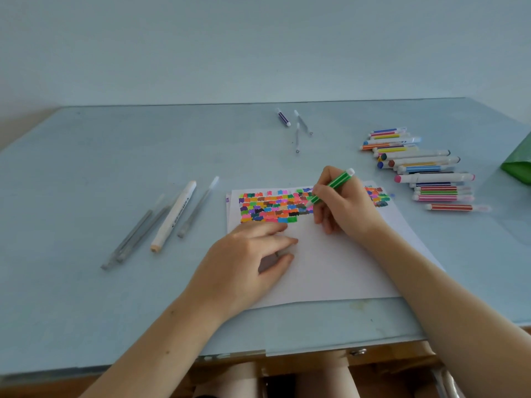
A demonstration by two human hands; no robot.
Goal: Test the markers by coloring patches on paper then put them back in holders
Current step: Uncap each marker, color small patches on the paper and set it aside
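right hand [342,205]: fingers curled round green marker [333,185], tip on paper [330,268] among colour patches [270,208]. left hand [247,262]: fingers straight, pressing paper. marker pile [419,168] right.

Looks like a home or classroom desk, can't tell which. Pale blue table [115,168] pushed against a plain pale wall [258,47], wooden drawer front with metal pull [357,352] under the near edge. School-type stationery lies around: heap of striped felt markers [425,170], loose pens [135,234], white paper [330,268] with coloured patches, green bag [518,165] at right edge
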